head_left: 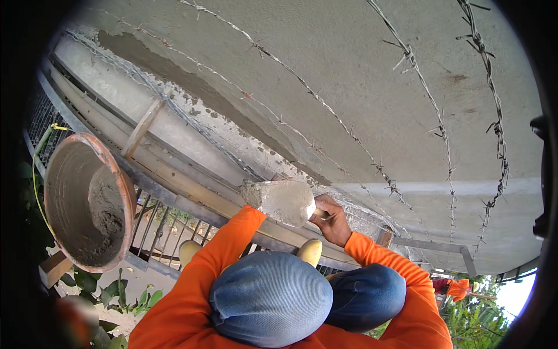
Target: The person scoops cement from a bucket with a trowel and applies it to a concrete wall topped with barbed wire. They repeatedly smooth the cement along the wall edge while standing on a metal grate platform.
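Note:
My right hand (332,221) is closed around the short handle of a trowel (288,203). Its broad blade, smeared with grey mortar, points left along the foot of the wall. A lump of mortar (251,193) shows at the blade's left end. My left arm in its orange sleeve (239,228) reaches up to the blade, but the trowel hides the left hand almost wholly, so its fingers cannot be made out. Beyond the blade rises a grey plastered wall (349,64), with a darker, wet-looking band (192,87) low down above rough, bare patches.
Barbed wire strands (308,87) run across in front of the wall. At left a bucket (125,192) holds wet mortar (106,203). I crouch over metal rails (192,212), my yellow boots (310,251) on them. Leaves grow below. Another person in orange (459,289) is far off right.

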A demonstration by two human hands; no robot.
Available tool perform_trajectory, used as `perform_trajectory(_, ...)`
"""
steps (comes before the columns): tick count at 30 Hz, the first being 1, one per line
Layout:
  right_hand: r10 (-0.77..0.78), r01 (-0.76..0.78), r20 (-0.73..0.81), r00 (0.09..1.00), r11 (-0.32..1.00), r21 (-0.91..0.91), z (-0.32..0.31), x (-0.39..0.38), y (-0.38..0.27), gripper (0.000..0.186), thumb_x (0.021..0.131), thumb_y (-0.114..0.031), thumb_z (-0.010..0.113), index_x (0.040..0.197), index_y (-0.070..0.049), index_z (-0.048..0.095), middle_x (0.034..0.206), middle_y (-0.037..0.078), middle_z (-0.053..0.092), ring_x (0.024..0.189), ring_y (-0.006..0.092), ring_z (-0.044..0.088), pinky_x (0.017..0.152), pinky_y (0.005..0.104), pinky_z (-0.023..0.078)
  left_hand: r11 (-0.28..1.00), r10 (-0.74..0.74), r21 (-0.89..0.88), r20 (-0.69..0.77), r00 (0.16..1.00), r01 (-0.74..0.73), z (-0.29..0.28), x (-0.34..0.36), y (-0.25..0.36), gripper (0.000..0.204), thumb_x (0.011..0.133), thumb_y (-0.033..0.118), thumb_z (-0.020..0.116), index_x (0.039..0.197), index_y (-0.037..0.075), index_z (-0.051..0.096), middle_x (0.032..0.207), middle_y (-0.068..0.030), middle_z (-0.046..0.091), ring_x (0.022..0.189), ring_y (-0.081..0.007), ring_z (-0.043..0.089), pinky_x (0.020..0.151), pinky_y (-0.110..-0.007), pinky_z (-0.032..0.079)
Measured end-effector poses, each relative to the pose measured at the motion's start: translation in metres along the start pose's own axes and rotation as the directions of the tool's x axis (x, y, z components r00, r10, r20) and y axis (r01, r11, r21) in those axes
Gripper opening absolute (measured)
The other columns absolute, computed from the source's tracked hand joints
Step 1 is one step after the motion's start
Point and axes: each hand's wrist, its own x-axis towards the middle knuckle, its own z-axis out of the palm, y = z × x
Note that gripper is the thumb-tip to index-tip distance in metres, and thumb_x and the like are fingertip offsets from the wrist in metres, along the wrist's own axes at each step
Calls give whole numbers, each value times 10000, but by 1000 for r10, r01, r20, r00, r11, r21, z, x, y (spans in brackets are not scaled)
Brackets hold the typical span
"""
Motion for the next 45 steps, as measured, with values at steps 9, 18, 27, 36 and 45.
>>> perform_trajectory(9,317,-428,-317,894,815,-391,-62,-64,137,347,915,-339,740,1151,-87,715,978,151,719,929,300,690,857,378,525,987,-25,157,0,1000,25,25,-17,30,428,928,215,675,1336,232,545,1355,82,623,1237,-121,525,952,-374,455)
perform_trajectory(18,592,-579,-174,787,609,-543,-101,45,179,423,906,-496,652,1181,-189,748,1156,203,716,1102,401,676,981,461,507,989,-21,144,-1,1000,21,30,-23,40,407,934,179,650,1329,221,557,1370,88,622,1246,-118,516,950,-362,457)
perform_trajectory(27,472,-512,-212,856,718,-471,-97,3,173,478,920,-522,633,1209,-155,736,1161,235,703,1125,420,658,981,456,508,991,-14,130,-3,1000,14,31,-21,38,371,941,189,639,1303,233,571,1358,100,629,1197,-102,520,946,-347,450)
perform_trajectory(36,507,-540,-188,841,768,-344,-89,44,187,409,894,-438,696,1114,-99,763,1091,221,729,1056,363,700,938,418,528,988,-16,157,19,1000,13,31,-23,40,407,933,199,637,1329,230,547,1371,92,621,1225,-104,511,958,-351,440)
perform_trajectory(45,421,-457,-204,884,685,-567,-88,11,157,422,953,-419,643,1191,-83,734,1009,208,748,970,357,722,896,414,548,992,-28,123,8,1000,27,29,-16,33,460,940,188,637,1382,214,514,1384,78,613,1237,-132,519,978,-378,438)
